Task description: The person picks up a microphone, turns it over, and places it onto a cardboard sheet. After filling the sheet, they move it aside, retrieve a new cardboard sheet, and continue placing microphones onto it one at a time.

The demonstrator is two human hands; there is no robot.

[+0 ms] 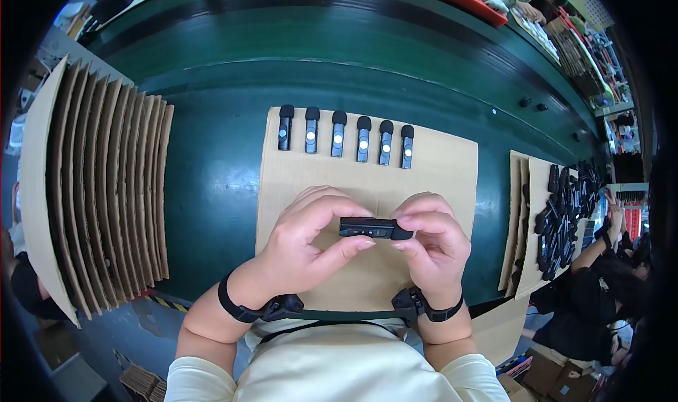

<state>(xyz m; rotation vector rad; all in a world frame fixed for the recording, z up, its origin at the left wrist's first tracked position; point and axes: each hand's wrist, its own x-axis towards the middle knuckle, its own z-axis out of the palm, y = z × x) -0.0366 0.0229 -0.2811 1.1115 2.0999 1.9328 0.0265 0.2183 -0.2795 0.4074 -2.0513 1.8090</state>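
Note:
Between my two hands, above a cardboard sheet (445, 169), is a small black clip-on microphone (367, 228) with a foam cap (402, 230) on its right end. My left hand (311, 236) pinches the body's left end between thumb and fingers. On the foam cap, the thumb and fingers of my right hand (432, 236) are closed. Along the sheet's far edge lies a row of several similar black microphones (338, 134), each with a foam cap pointing away from me and a pale round spot on its body.
To the left stands a thick stack of cardboard sheets (106, 190). At the right, more cardboard (530, 225) bears a heap of black microphones (558, 232). Loose foam caps (525, 102) lie on the green table (212, 183). A person in black (586, 296) works at the right.

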